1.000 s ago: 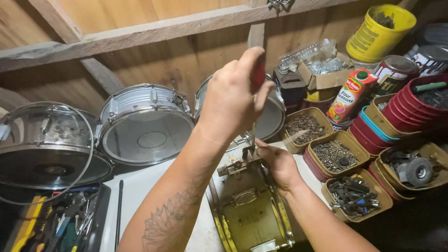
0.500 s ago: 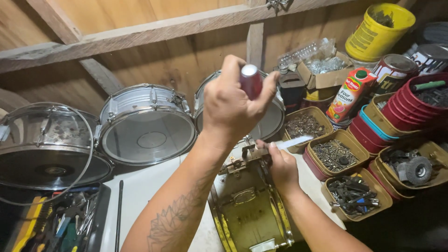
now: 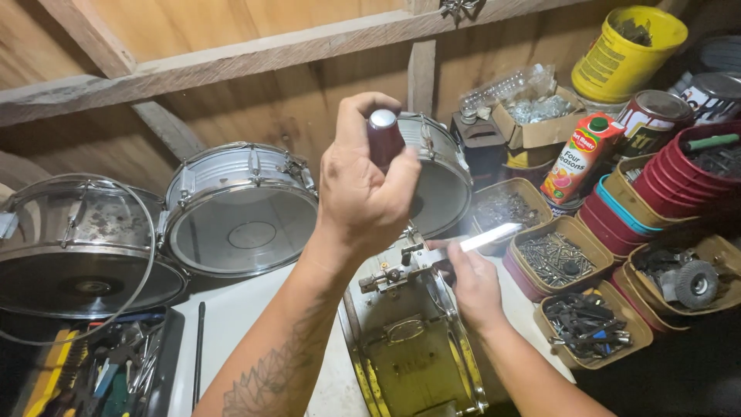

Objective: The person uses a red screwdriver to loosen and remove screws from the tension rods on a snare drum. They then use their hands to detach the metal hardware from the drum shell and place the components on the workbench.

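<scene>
My left hand (image 3: 363,193) is raised in the middle of the view, fingers wrapped around a dark red tool handle (image 3: 384,137) with a silver cap; the shaft below is hidden by the hand. Under it lies a brass-coloured drum shell (image 3: 409,355) on its side, with a metal lug fitting (image 3: 390,274) on its upper rim. My right hand (image 3: 472,286) rests on the shell's right edge beside the fitting, pinching a slim, bright white object (image 3: 486,238) that points up and right.
Three silver snare drums (image 3: 239,212) lean against the wooden wall behind. Trays of screws and nails (image 3: 556,259) and stacked red tubs (image 3: 695,177) fill the right side, with a juice carton (image 3: 580,158). A tool tray (image 3: 100,371) sits lower left on the white bench (image 3: 239,324).
My left hand has turned and shifted slightly left and lower, so the red handle's silver cap now shows. The bright white object in my right hand has come into view.
</scene>
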